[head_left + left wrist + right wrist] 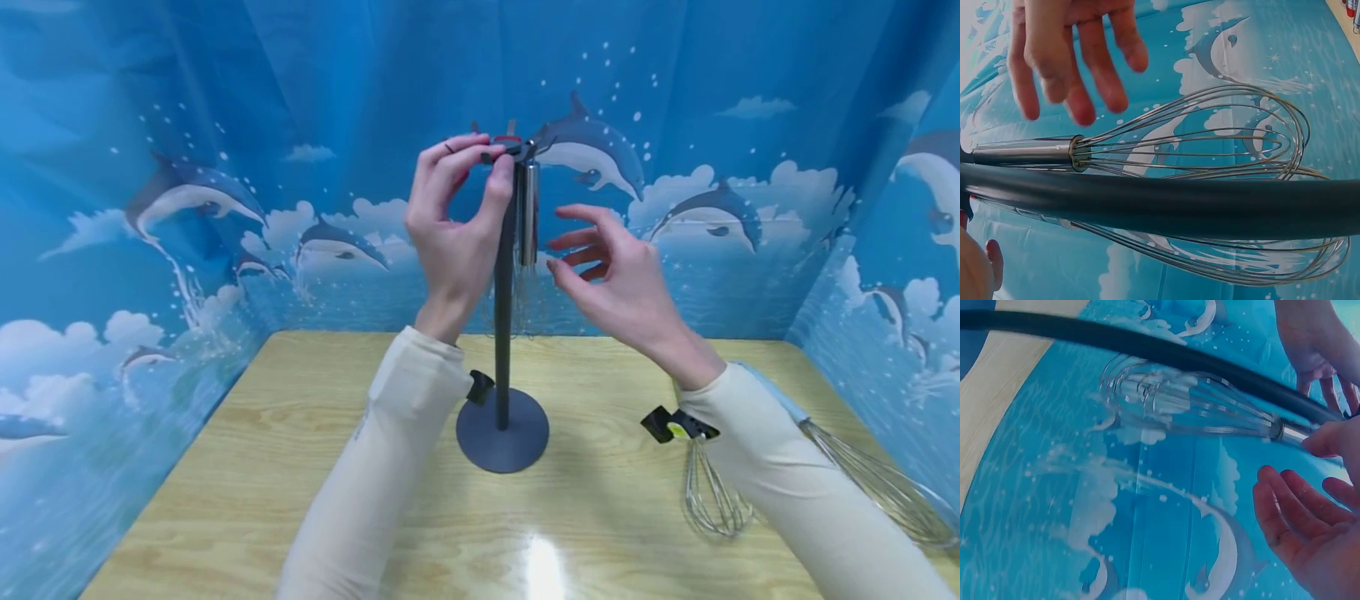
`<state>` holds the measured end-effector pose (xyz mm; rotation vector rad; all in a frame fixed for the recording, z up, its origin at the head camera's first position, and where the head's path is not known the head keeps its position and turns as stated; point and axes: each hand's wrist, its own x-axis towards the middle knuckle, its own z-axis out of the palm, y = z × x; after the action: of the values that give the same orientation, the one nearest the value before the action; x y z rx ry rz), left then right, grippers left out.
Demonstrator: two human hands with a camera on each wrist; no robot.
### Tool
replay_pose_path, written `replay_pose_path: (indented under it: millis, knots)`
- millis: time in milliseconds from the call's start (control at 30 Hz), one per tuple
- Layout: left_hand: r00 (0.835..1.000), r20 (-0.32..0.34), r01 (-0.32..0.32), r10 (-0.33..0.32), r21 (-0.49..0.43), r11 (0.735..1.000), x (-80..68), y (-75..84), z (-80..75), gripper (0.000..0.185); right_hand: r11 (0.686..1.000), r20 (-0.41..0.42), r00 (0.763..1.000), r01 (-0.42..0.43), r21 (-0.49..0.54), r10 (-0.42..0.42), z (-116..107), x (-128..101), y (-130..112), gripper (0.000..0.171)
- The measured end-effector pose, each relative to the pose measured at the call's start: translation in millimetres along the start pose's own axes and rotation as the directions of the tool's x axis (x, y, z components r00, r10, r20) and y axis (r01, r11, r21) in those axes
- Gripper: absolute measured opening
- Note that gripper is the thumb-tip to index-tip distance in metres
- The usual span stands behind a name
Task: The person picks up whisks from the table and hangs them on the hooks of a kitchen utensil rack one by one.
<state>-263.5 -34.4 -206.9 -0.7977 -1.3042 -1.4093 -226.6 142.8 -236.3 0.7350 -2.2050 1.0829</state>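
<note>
Two hands at the top of a dark grey stand, a whisk hanging from it

Left hand (457,218) pinches at the hook end on top of the stand (502,333), fingers curled round the hanging whisk's (528,212) top. That steel whisk hangs handle-up just beside the pole, wires down, between both hands. Right hand (611,271) hovers just right of the handle, fingers loosely spread, grasping nothing. Two more whisks (708,496) lie on the wooden table (225,467) under the right sleeve
</note>
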Motion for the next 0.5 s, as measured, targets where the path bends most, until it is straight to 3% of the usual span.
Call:
replay_pose_path:
  millis: [200,500]
  knots:
    - [1.000,-0.022,-0.020,0.020,0.002,1.000,2.3,-1.5,2.7,0.019,0.993,0.003,0.999,-0.035,-0.116,0.035,-16.0,-8.3,11.5,0.044]
    - [0.998,-0.042,-0.039,0.039,0.007,0.999,2.2,-2.9,4.1,0.017,0.951,0.113,0.984,-0.101,-0.292,0.139,-27.1,-22.2,31.9,0.041]
